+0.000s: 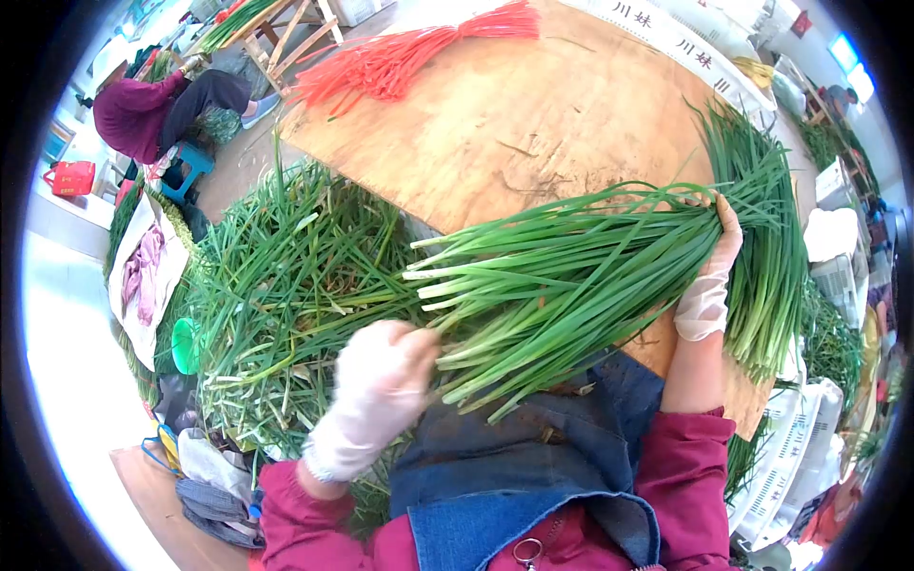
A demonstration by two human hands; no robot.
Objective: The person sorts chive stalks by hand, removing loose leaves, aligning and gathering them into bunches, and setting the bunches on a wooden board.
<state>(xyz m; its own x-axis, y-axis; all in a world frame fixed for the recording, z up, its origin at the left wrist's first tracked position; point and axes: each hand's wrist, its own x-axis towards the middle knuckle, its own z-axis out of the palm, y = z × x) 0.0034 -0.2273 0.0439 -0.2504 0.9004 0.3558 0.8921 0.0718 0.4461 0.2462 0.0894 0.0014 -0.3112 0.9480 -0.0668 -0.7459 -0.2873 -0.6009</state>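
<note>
A loose bunch of garlic chives (571, 276) lies across in front of me, pale stem ends to the left and green leaves to the right. Wrapped round its leafy end is my right hand (716, 257), in a thin whitish glove. My left hand (381, 381), gloved too, is at the pale ends and blurred by motion. Its fingers look curled closed; whatever is between them is hidden. A big heap of chive leaves and trimmings (295, 285) lies beyond and left of that hand. More neatly laid chives (766, 247) rest on the right edge of the wooden board (457, 143).
Red plastic ties (400, 62) lie fanned on the board's far side. A white printed strip (666, 43) runs along its far edge. At upper left a person in a purple top (143, 109) sits by a blue stool (190, 171). Printed white sacks (785, 466) are at lower right.
</note>
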